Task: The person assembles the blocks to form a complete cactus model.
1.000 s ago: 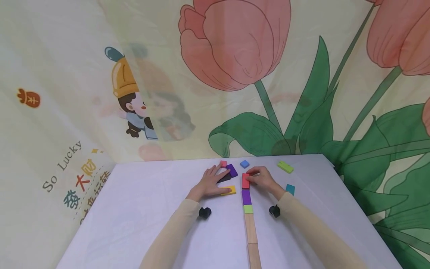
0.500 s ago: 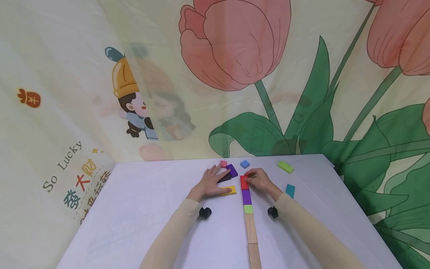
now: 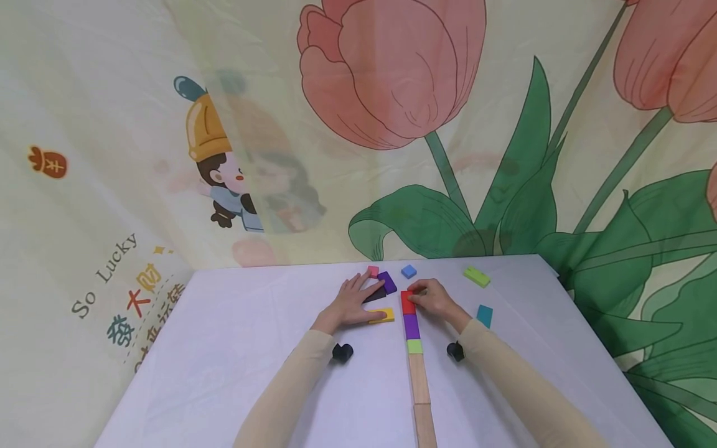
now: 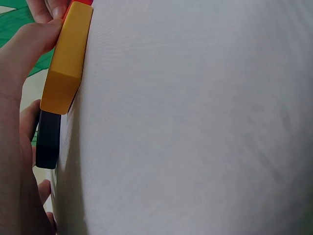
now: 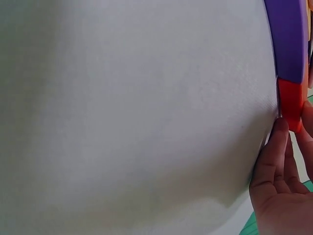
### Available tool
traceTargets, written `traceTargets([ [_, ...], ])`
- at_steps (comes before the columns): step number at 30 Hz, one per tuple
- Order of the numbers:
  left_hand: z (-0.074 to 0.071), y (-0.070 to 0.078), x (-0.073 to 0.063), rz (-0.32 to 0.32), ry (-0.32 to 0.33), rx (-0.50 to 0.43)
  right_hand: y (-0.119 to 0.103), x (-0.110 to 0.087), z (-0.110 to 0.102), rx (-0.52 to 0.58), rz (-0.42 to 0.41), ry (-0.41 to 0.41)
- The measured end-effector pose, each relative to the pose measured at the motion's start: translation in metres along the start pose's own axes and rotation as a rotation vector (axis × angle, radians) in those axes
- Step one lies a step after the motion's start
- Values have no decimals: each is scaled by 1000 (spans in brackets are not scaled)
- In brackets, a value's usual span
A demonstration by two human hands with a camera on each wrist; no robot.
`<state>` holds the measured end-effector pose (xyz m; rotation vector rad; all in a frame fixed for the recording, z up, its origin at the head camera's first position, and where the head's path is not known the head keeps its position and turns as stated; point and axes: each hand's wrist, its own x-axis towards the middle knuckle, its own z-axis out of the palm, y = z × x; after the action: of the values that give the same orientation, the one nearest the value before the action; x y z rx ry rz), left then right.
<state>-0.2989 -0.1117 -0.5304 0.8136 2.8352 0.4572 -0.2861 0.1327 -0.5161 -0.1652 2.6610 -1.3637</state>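
In the head view my right hand (image 3: 435, 300) pinches the red block (image 3: 407, 302) at its far right edge. The red block meets the far end of a straight row: a purple block (image 3: 411, 326), a light green one (image 3: 414, 346), then plain wooden blocks (image 3: 419, 379) nearer me. My left hand (image 3: 350, 303) lies spread, its thumb touching the yellow block (image 4: 68, 56) and its fingers over the black block (image 4: 48, 139). Past those fingertips are a loose purple block (image 3: 388, 282) and a small pink one (image 3: 373, 271). The right wrist view has fingertips against the red block's end.
Near the white table's far edge lie a blue block (image 3: 409, 271) and a lime green block (image 3: 477, 277). A teal block (image 3: 485, 315) sits beside the right forearm. A printed curtain (image 3: 313, 186) hangs behind the table. Black devices (image 3: 343, 353) show at both wrists.
My right hand has moved the red block slightly left and nearer, so that it lines up against the purple block's end. The left hand has stayed still.
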Motion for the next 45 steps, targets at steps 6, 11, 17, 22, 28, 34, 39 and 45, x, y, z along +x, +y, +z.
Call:
traceTargets([
  [6,0,-1,0,-4,-1,15,-1,0,2,8,25,10],
  [11,-2,-2,0,-7,-1,1,-3,0,2,12,25,16],
  [17,-2,-3,1,-7,-1,6,-2,4,0,27,52,15],
  [22,0,-4,0,12,14,12,0,12,-4,95,86,88],
  [28,1,-4,-1,40,34,16,0,28,-1,95,152,200],
  [34,0,-2,-1,37,17,25,-6,33,2,22,215,236],
  [39,-1,0,-3,51,21,13,-10,33,3,-1,202,269],
  [45,-1,-1,-3,57,40,15,-9,38,6,102,129,304],
])
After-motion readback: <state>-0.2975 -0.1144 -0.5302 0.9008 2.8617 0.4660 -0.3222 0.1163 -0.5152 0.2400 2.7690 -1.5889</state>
